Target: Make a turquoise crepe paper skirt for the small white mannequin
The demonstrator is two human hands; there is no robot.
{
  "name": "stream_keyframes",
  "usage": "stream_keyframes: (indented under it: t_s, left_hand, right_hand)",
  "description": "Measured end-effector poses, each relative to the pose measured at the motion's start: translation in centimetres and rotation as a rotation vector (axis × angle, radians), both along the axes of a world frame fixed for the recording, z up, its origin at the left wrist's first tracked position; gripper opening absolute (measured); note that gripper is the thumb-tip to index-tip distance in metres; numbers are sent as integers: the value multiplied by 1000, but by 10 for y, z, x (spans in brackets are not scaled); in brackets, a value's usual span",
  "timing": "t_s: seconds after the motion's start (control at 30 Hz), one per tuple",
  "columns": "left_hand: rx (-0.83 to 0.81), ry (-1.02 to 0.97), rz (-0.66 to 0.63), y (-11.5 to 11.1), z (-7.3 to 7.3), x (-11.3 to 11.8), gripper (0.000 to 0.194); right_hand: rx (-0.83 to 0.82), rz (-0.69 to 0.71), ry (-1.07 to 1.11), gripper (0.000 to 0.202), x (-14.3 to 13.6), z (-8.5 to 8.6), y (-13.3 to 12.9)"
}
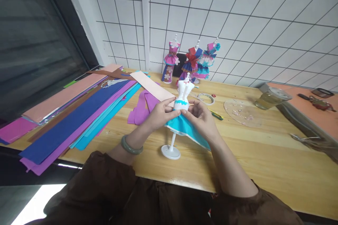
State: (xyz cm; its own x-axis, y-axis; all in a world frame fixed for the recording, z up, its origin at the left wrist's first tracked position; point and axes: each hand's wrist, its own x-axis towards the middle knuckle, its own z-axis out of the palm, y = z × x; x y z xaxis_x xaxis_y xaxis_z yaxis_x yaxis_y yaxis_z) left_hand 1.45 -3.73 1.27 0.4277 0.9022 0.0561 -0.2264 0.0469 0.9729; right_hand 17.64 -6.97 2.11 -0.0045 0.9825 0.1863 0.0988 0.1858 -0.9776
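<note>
A small white dress-form mannequin (184, 91) stands in front of me on a thin post with a round base (170, 152). Around its hips runs a ruffled turquoise band (181, 102). Below that hangs a turquoise crepe-paper skirt (182, 124) with a white edge, its longer end trailing to the right. My left hand (161, 114) pinches the skirt's top edge against the form from the left, thumb in front. From the right, my right hand (202, 116) presses the same edge, thumb and fingers closed on it. The fingertips behind the form are hidden.
Long crepe-paper strips (79, 123) cover the table's left side, with purple pieces (144, 107) nearer the middle. Three dressed mannequins (194, 59) stand by the tiled wall. To the right are a tape roll (206, 98), a yellow cutter (217, 115), a clear plate (241, 114) and a glass jar (271, 98).
</note>
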Motion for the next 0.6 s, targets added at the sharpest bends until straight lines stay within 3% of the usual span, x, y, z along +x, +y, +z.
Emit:
stream_keyframes:
  t_s: [0.13, 0.33, 0.6]
  left_hand:
    - [-7, -28, -107, 4, -4, 1, 66]
    - [-34, -38, -126, 8, -4, 1, 45]
    - [-83, -23, -112, 11, -12, -2, 47]
  right_hand:
    - [-70, 24, 51, 46, 3, 0, 1]
    - [-255, 13, 90, 47, 7, -1, 6]
    - [-371, 100, 289, 36, 9, -9, 11]
